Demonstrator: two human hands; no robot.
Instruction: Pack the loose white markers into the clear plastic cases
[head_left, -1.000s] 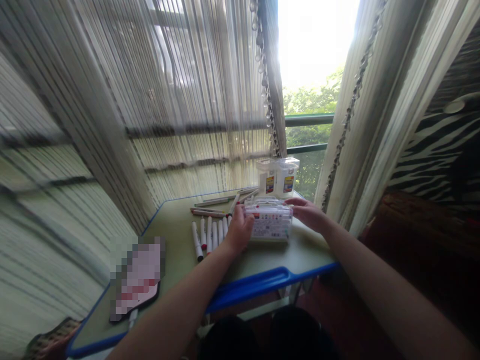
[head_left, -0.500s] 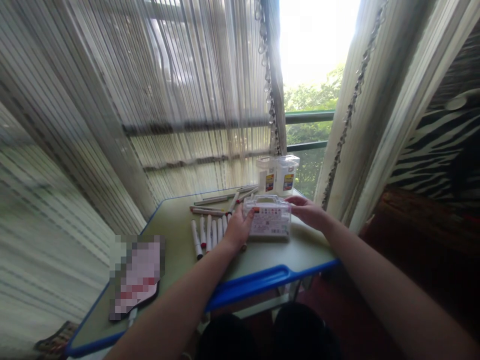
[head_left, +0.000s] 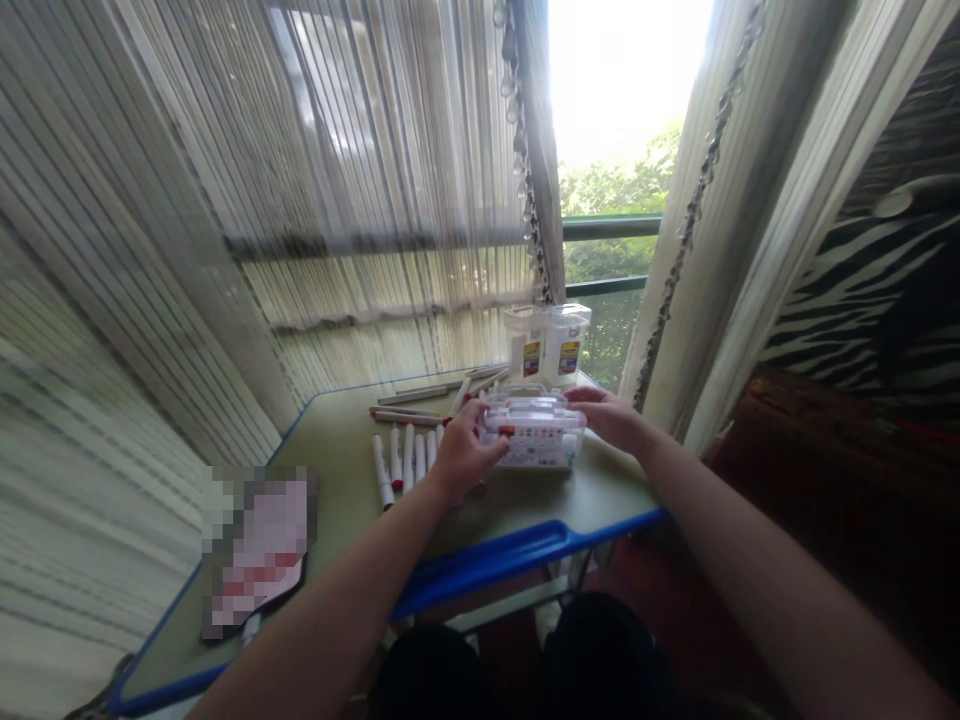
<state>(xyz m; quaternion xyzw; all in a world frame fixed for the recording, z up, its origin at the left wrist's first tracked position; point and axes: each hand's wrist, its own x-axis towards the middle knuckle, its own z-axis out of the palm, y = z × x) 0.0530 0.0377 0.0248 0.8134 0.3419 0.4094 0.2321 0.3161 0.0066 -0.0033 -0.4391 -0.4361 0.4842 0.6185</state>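
Note:
A clear plastic carrying case [head_left: 536, 440] with a handle and a printed label stands on the table, its top face showing. My left hand [head_left: 463, 450] grips the case's left side, thumb on the label side. At its right end, my right hand [head_left: 604, 415] has its fingers around the upper corner; some fingertips are hidden behind it. White markers [head_left: 409, 460] lie in a row left of the case, partly covered by my left hand. Several slim pens and pencils [head_left: 409, 413] lie loosely behind them.
Two clear containers [head_left: 547, 345] with yellow labels stand at the table's back edge. A blurred-out flat object [head_left: 259, 555] lies at the left. The table has a blue rim [head_left: 525, 545] with a groove in front. String curtains [head_left: 360, 200] hang close behind the table.
The case has tipped, so its top face shows more and its label side looks shorter. My left hand has shifted up along its left side. The whole view has moved slightly.

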